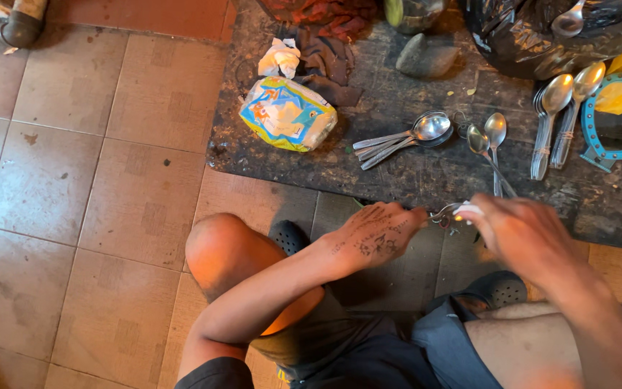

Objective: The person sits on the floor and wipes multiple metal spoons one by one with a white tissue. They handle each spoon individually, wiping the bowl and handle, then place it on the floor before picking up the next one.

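My left hand (pixel 376 232) and my right hand (pixel 523 234) meet over the front edge of a dark worn board (pixel 426 173) on the tiled floor. Between them they grip a bundle of metal spoons (pixel 449 212); only the handle ends and a white band show between the fingers. Two loose spoons (pixel 489 140) lie just beyond my hands on the board. A bound bundle of spoons (pixel 412 135) lies to their left. Another set of spoons (pixel 563 108) rests at the right.
A colourful plastic packet (pixel 287 114) and crumpled cloth (pixel 325 61) lie at the board's left. A grey stone (pixel 426 57), a black plastic bag (pixel 541 36) with a spoon on it, and a blue-framed mirror (pixel 613 126) sit at the back right. My knees and dark sandals are below.
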